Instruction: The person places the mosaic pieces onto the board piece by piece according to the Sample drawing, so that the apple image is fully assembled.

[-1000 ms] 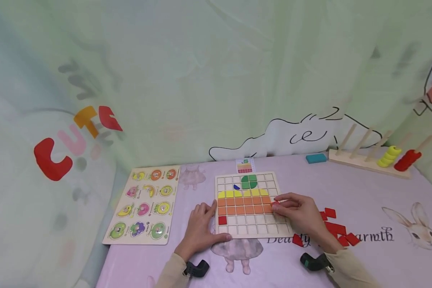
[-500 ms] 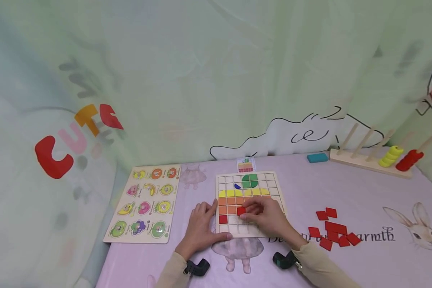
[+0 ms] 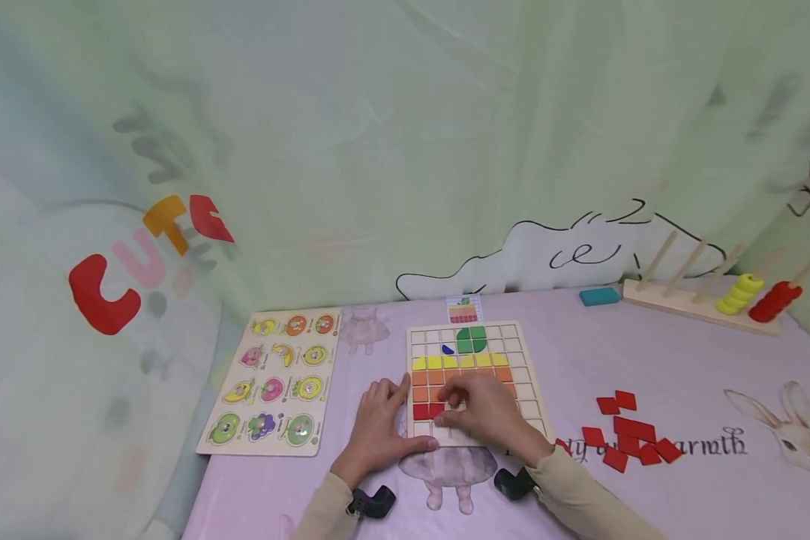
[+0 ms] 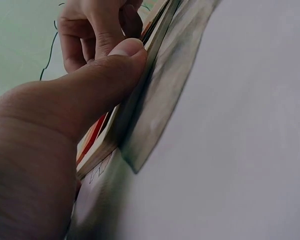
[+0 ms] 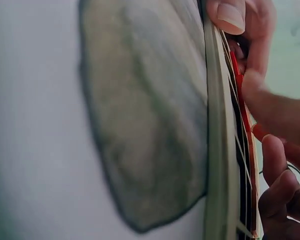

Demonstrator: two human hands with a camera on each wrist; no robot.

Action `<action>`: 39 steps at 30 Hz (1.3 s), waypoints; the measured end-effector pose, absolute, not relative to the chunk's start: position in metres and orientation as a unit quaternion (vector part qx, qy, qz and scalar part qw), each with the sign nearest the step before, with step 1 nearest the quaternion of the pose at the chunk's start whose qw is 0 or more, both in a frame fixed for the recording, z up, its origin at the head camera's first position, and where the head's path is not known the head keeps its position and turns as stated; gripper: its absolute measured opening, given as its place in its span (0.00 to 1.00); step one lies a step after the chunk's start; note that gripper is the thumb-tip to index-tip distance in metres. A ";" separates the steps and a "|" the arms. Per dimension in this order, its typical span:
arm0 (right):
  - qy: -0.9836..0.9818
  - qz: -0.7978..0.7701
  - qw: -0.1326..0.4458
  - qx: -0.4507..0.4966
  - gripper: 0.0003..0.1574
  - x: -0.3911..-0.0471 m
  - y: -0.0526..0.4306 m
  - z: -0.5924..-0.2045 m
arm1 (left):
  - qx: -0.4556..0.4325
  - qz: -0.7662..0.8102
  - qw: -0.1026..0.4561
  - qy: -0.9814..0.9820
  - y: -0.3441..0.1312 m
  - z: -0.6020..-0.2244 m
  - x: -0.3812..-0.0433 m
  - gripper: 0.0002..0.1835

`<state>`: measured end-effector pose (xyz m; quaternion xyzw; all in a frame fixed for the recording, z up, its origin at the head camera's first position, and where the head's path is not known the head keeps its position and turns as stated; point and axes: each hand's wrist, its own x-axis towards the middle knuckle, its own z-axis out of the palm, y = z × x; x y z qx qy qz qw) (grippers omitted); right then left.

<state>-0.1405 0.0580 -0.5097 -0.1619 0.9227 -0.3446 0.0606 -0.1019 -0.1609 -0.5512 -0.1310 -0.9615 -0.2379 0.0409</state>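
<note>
A wooden grid board (image 3: 529, 409) bears green, blue, yellow and orange pieces in its cells. Two red square tiles (image 3: 421, 412) lie side by side in a lower row, at the left. My left hand (image 3: 376, 427) steadies the board's near left corner, thumb along the front edge and fingers by the left side; its thumb (image 4: 117, 67) shows large in the left wrist view. Over the board, my right hand (image 3: 482, 412) touches the second red tile with its thumb (image 5: 260, 97), index finger bent and apart from the thumb.
Loose red tiles (image 3: 634, 429) lie right of the board. A pattern card (image 3: 463, 309) lies behind it, with a teal block (image 3: 599, 296) and a peg stacker (image 3: 702, 306) with yellow and red rings at back right. A fruit puzzle board (image 3: 270, 382) lies left.
My right hand has moved left across the board with a red tile, which now lies in the cell beside the first red one. The left hand stays at the board's corner.
</note>
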 end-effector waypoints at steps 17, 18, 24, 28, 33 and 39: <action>0.935 -0.307 0.052 -0.171 0.09 -0.136 0.055 -0.493 | -0.132 -0.229 0.044 -0.964 -0.160 -0.551 -0.104 0.64; 0.932 -0.311 0.053 -0.178 0.10 -0.136 0.057 -0.493 | -0.132 -0.231 0.043 -0.963 -0.160 -0.551 -0.104 0.64; 0.920 -0.336 0.056 -0.194 0.11 -0.139 0.092 -0.487 | -0.140 -0.235 0.052 -0.960 -0.160 -0.553 -0.102 0.64; 0.937 -0.315 0.046 -0.146 0.19 -0.142 0.140 -0.477 | -0.144 -0.238 0.059 -0.959 -0.160 -0.552 -0.102 0.64; 0.956 -0.275 0.052 -0.086 0.30 -0.148 0.216 -0.475 | -0.141 -0.239 0.052 -0.959 -0.160 -0.552 -0.100 0.64; 0.969 -0.236 0.058 -0.044 0.39 -0.150 0.286 -0.483 | -0.135 -0.247 0.044 -0.959 -0.161 -0.551 -0.100 0.65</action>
